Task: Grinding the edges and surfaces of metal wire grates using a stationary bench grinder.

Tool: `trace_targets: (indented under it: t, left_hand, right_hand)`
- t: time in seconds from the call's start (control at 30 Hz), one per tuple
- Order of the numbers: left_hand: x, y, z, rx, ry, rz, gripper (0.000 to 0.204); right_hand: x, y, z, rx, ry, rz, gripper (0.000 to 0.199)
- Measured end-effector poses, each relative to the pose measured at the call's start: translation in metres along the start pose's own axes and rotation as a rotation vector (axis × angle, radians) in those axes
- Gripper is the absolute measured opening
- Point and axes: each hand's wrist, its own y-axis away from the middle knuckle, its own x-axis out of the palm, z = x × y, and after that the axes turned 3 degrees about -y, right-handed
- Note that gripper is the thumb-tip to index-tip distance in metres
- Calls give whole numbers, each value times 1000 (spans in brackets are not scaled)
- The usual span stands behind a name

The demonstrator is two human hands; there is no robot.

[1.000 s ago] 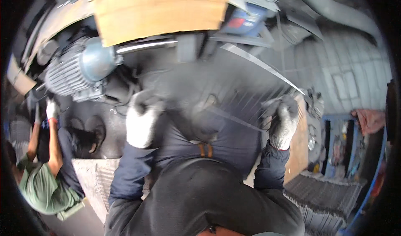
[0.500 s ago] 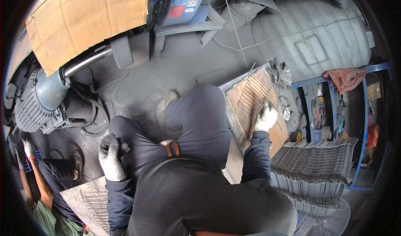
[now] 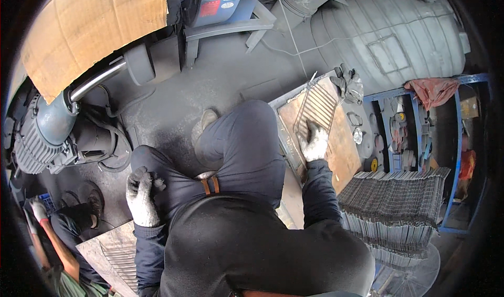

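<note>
My right hand [image 3: 314, 141], in a whitish glove with darkened fingers, is closed at the near end of a wire rack [image 3: 318, 107] with thin parallel bars. The rack rests on a brown-stained board [image 3: 344, 158] to the right of my legs; the fingers partly hide its near edge. Beside my left thigh, my left hand [image 3: 142, 200], gloved likewise, has its fingers curled around a small dark grey fuzzy wad [image 3: 158, 184].
Stacked wire racks [image 3: 391, 200] stand at right, before a blue shelf frame [image 3: 451, 192] with discs. Dark gloves [image 3: 348, 84] lie at the board's far corner. Left are a motor [image 3: 44, 129], cardboard [image 3: 100, 29], another rack [image 3: 119, 257] on a board, and a co-worker's gloved hand [image 3: 38, 209].
My right hand has moved left and slightly farther over the board, to the rack's near end. The rack has shifted and turned a little. My left hand stays beside my thigh.
</note>
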Motion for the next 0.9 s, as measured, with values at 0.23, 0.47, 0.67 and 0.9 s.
trace_targets:
  t: [0.23, 0.47, 0.67, 0.9]
  left_hand:
    - [1, 0, -6, 16, -7, -10, 23]
    - [-16, 4, -9, 39, -13, 13, 22]
    - [-25, 5, -3, 31, 20, -18, 23]
    - [-30, 2, -10, 24, 13, -9, 25]
  right_hand:
    - [-9, 33, 13, -21, 5, 2, 62]
    - [-18, 18, 38, -47, 14, 57, 65]
    - [-28, 9, 46, 66, 23, 173, 60]
    - [-32, 8, 51, 25, 79, 231, 61]
